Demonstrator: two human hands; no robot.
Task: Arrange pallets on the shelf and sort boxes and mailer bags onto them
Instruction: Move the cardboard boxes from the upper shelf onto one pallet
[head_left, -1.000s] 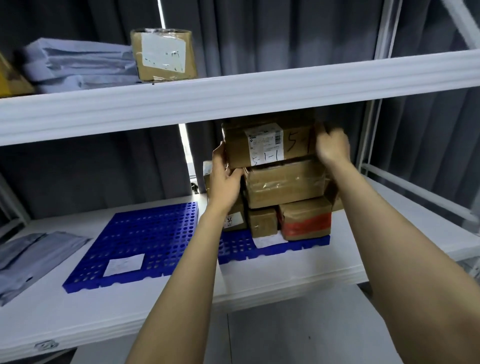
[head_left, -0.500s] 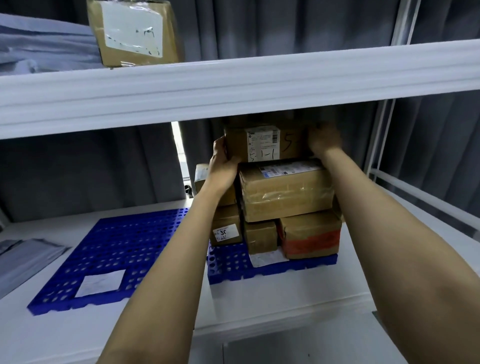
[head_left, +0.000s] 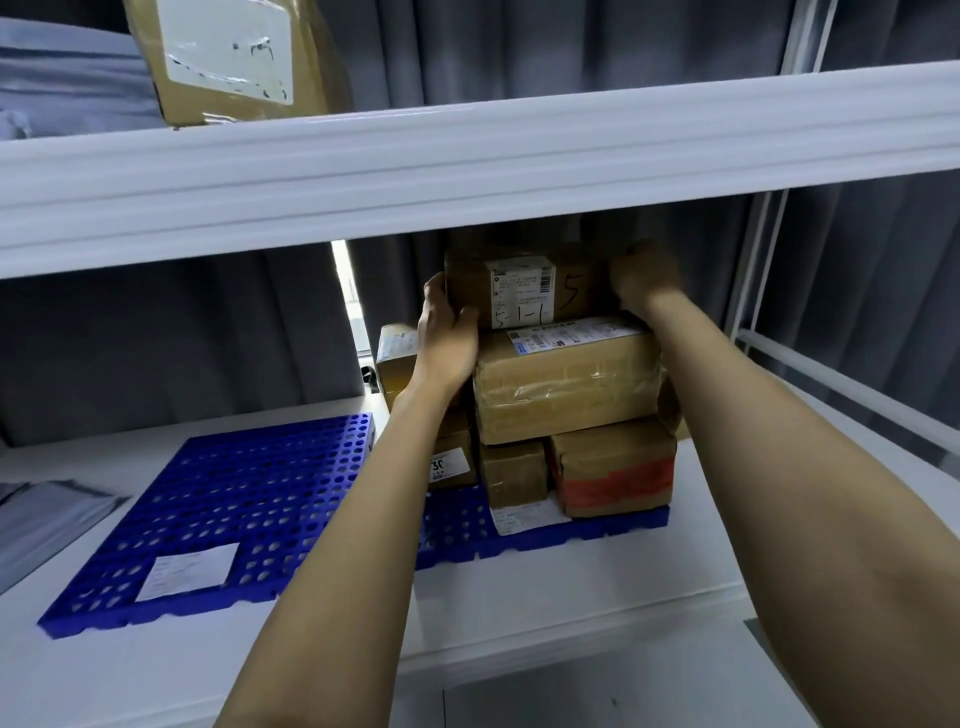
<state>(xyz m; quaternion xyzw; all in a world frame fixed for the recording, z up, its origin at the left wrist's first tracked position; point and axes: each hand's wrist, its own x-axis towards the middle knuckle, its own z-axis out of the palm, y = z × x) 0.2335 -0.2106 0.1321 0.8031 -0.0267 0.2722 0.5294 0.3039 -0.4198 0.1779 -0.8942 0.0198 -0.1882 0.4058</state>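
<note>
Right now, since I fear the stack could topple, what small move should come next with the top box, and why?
Probably settle the top box squarely on the large taped box, then let go. The left hand and right hand grip its ends, and it already seems to rest there, close under the upper shelf.

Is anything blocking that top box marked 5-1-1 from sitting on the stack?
Nothing visible. The left hand and right hand grip the top box by its ends; it seems to rest on the wide taped box.
</note>
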